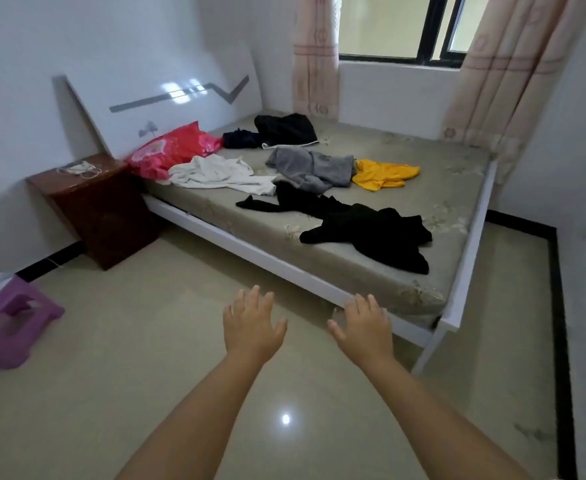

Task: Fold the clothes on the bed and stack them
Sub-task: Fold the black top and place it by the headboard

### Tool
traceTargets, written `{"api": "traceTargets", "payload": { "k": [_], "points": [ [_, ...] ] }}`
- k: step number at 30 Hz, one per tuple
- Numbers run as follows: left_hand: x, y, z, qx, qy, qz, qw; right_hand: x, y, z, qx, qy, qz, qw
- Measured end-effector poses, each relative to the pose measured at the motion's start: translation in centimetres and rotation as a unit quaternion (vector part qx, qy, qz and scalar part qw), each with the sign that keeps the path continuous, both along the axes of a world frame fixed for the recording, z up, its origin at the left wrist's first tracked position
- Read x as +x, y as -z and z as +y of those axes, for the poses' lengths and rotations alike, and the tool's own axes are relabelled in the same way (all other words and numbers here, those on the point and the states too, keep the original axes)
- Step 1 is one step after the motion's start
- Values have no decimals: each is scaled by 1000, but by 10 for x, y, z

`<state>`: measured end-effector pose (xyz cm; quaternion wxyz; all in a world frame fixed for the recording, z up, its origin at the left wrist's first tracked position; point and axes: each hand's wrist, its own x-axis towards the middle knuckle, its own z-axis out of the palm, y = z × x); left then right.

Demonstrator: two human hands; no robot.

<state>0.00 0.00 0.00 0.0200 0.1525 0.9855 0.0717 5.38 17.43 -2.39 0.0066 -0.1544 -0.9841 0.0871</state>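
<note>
— Grey-green, flower-printed mattress on the white-framed bed (423, 174): how many garments are counted on it?

— Six loose, unfolded garments are counted. A crumpled white garment (220, 173) is seen toward the headboard end of the bed, beside one red-and-pink pillow (172, 152). A rumpled grey garment (314, 168) is found mid-bed, with a small yellow garment (383, 174) just beside it on the window side. A long black garment (360, 225) is spread along the bed's near edge. A second black garment (284, 128) and a dark navy garment (239, 138) are bunched together at the bed's far side.

— And the hands?

— Two are counted. The left hand (251, 323) and the right hand (364, 329) are held out over the tiled floor, short of the bed's near corner, fingers spread; nothing is grasped by either. All clothes are well apart from both, the long black garment being nearest.

— Anything else beside the bed?

— One brown wooden nightstand (101, 209) is seen at the bed's head end.
</note>
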Motion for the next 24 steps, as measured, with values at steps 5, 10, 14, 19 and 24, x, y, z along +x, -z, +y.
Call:
{"api": "traceTargets", "payload": {
  "k": [5,10,14,19,24],
  "points": [
    [-129,27,23,10,-4,-13,1000,-124,20,51,6,27,-8,1000],
    [-264,43,53,-7,41,-23,999,-232,34,94,5,94,-31,995],
    [-355,46,97,-2,81,-33,996,-302,41,127,-14,128,-44,991],
    [-451,74,164,-17,143,-59,988,-381,76,177,-50,179,-50,981],
    [-545,121,233,-56,174,-101,978,-473,123,230,-96,207,-80,970]
  ]
}}
